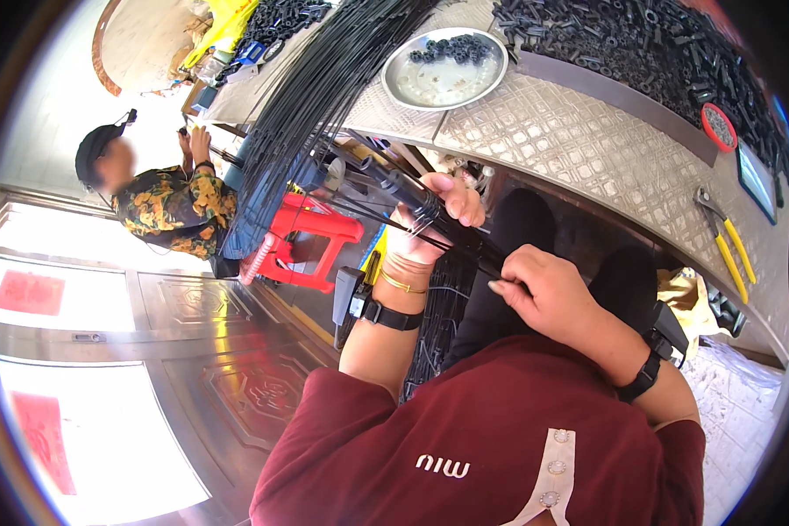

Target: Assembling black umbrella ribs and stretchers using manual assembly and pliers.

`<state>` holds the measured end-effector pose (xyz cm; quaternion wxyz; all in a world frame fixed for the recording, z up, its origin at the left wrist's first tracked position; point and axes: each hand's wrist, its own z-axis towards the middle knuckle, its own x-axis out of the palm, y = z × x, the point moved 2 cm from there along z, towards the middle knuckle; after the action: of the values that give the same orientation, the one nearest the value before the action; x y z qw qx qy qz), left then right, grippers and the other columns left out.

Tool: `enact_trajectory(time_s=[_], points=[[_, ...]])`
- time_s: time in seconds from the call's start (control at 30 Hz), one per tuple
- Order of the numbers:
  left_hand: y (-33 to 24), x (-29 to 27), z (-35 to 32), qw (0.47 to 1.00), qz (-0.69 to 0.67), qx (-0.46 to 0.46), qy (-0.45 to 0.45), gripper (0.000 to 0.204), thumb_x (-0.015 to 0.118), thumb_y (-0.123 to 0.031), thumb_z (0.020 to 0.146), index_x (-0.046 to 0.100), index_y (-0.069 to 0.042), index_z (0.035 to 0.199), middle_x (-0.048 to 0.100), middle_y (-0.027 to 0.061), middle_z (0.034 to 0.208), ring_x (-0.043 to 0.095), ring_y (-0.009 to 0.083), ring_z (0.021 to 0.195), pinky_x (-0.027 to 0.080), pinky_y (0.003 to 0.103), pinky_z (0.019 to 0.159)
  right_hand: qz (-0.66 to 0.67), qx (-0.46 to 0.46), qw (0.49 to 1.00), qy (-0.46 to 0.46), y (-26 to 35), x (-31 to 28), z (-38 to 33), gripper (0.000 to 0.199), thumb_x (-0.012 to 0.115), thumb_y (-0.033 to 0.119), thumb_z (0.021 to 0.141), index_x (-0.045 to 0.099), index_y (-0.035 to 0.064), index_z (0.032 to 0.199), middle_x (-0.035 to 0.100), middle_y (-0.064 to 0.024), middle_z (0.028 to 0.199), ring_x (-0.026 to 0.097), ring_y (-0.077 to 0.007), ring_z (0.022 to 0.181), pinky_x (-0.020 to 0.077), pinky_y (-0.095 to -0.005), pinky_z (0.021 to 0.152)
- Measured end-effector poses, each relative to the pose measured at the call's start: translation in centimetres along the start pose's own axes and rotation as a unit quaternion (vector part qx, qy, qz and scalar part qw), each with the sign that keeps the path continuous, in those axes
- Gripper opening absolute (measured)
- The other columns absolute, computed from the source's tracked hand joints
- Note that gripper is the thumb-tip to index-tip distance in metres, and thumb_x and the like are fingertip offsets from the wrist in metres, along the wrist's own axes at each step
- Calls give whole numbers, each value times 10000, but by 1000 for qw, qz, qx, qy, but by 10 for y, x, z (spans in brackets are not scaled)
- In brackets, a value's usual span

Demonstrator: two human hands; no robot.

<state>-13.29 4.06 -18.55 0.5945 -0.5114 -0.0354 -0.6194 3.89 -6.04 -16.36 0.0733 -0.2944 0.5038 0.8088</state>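
My left hand (434, 223) is wrapped from below round a dark bundle of black tube and thin rods (422, 209), its thumb and fingertips curling over the top. A black cylindrical fitting (401, 188) sticks out beyond those fingers, toward the far left. My right hand (543, 294) is closed round the bundle's near end, above my lap, with the thumb laid along it. Part of the bundle is hidden inside both hands, so its exact kind is unclear.
Long thin black rods (324, 96) hang over the table's left part. On the patterned tabletop (579, 145) are a white bowl (412, 79) with black rings, piled black parts (622, 44), a red dish (719, 128) and yellow-handled pliers (729, 245). A red stool (311, 230) and another person (167, 197) are at left.
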Motion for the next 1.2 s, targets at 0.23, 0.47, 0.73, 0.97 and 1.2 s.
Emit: enact_trajectory(time_s=[0.23, 0.47, 0.73, 0.97, 1.2], points=[[-1, 7, 1, 997, 12, 1, -71, 410, 720, -439, 734, 546, -109, 905, 554, 67, 864, 497, 232, 812, 396, 386, 722, 108, 98, 987, -64, -24, 2, 0, 161, 626, 134, 856, 508, 29, 826, 536, -80, 635, 504, -162, 533, 425, -291, 524], [-4, 12, 6, 991, 60, -14, -116, 431, 747, -438, 702, 517, -133, 903, 549, 39, 819, 501, 226, 814, 400, 372, 750, 155, 129, 977, -67, -23, 2, 7, 155, 614, 131, 866, 499, 27, 863, 530, -58, 678, 507, -121, 594, 435, -279, 567], [-3, 18, 8, 983, 93, -17, -159, 474, 731, -459, 712, 522, -136, 988, 517, -3, 777, 472, 189, 799, 392, 371, 749, 136, 114, 981, -78, -23, 0, 18, 179, 632, 132, 851, 497, 18, 883, 548, -91, 692, 513, -141, 583, 435, -281, 563], [-6, 17, 13, 978, 81, -23, -193, 565, 704, -320, 787, 474, -39, 1220, 618, 148, 966, 609, 263, 900, 506, 377, 783, 155, 97, 977, -110, -43, 3, 25, 168, 632, 132, 852, 525, 10, 894, 562, -91, 700, 507, -134, 597, 437, -275, 584], [-9, 23, 23, 975, 102, -40, -191, 523, 619, -332, 858, 458, -13, 1240, 612, 158, 1009, 602, 261, 937, 487, 381, 836, 208, 125, 964, -104, -55, 2, 27, 162, 626, 138, 862, 542, 4, 897, 575, -73, 720, 499, -104, 631, 437, -265, 608]])
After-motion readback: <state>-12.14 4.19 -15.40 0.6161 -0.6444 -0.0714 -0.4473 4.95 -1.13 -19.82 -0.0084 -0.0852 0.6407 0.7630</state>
